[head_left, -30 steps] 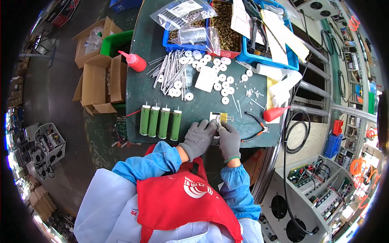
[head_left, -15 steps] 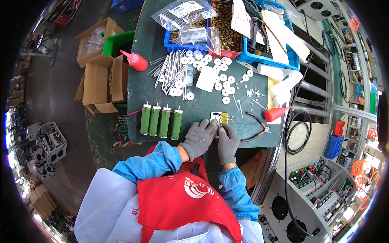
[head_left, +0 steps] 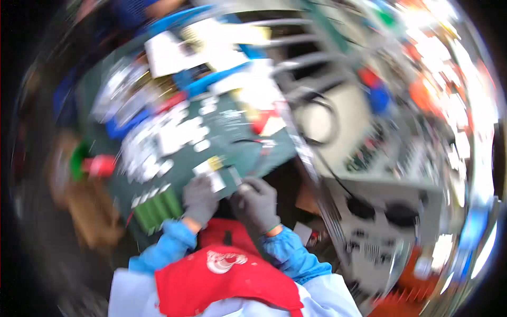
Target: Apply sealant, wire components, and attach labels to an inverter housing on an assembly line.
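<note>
The picture is smeared by motion. My gloved left hand (head_left: 200, 201) lies at the table's near edge, its fingertips beside a small white card (head_left: 215, 179); its exact finger pose is blurred. A yellow binder clip (head_left: 215, 162) sits at the card's far end. To the right, my gloved right hand (head_left: 257, 203) is closed, fingertips together over the table edge. A thin pale strip (head_left: 235, 174) shows just beyond those fingertips; I cannot tell whether they hold it. Green cylinders (head_left: 158, 208) with white caps stand together left of my left hand.
White discs and rods (head_left: 148, 148) lie heaped farther back. A red bottle (head_left: 100, 166) is at the left edge, another red bottle (head_left: 260, 124) at the right. Blue bins (head_left: 211, 82) with papers stand at the back. A grey equipment cabinet (head_left: 391, 206) is to the right.
The whole view has swung, so the table appears tilted and farther left. My right hand has come off the card and moved apart from the left hand, toward the table edge.
</note>
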`<state>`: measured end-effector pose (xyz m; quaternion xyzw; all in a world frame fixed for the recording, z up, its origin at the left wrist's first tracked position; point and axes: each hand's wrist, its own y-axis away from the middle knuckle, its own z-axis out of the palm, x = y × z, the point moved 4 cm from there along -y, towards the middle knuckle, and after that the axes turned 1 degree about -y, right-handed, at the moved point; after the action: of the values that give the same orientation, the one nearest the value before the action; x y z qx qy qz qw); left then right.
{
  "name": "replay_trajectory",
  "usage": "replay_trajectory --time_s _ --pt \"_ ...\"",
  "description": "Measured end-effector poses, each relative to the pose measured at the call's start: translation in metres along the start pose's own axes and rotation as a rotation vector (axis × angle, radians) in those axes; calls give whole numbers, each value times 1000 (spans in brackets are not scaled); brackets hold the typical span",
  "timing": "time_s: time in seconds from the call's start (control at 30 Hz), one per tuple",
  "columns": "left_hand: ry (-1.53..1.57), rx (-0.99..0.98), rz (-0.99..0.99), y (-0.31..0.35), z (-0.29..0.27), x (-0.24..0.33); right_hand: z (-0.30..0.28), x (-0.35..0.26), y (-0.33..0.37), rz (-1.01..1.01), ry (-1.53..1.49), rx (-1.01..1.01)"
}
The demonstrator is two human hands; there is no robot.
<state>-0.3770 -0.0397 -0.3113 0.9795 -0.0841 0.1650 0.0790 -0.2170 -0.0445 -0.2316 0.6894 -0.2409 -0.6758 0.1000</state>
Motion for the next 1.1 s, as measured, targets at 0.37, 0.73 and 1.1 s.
replay_trajectory --time_s 0.37,0.73,1.1 --pt "20 -220 489 -6 -36 81 -235 -13 237 -289 -417 965" --pt "473 530 1534 61 -234 467 -404 -69 277 -837 -396 1158" --pt "366 749 1731 56 -204 639 -484 -80 236 -1068 -342 1061"
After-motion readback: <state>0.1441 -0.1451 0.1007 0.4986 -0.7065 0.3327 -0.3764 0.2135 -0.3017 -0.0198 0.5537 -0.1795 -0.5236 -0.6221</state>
